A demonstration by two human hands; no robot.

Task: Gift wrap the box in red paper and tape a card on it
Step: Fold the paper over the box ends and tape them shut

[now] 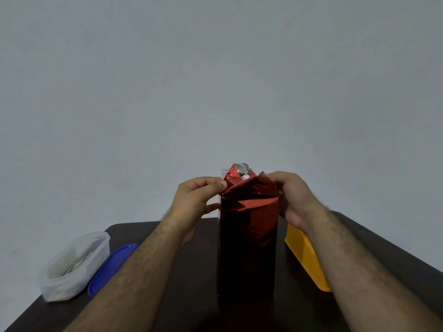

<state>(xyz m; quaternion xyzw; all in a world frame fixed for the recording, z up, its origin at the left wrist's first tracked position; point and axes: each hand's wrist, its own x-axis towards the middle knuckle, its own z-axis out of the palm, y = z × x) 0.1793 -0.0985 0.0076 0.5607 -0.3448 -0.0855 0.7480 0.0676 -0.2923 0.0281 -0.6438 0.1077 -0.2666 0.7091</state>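
A tall box wrapped in shiny red paper (248, 236) stands upright on the dark table (187, 283), in the middle of the view. Its top end is loosely folded, and the silver underside of the paper (243, 170) shows at the peak. My left hand (196, 200) pinches a strip of clear tape (224, 174) at the upper left corner of the paper. On the box's upper right side, my right hand (294, 200) grips the folded paper flap. No card is in view.
A clear plastic container (72, 264) with small items inside sits at the table's left, with a blue lid (110, 267) beside it. A yellow container (306, 257) lies to the right of the box, under my right forearm. A plain grey wall lies behind.
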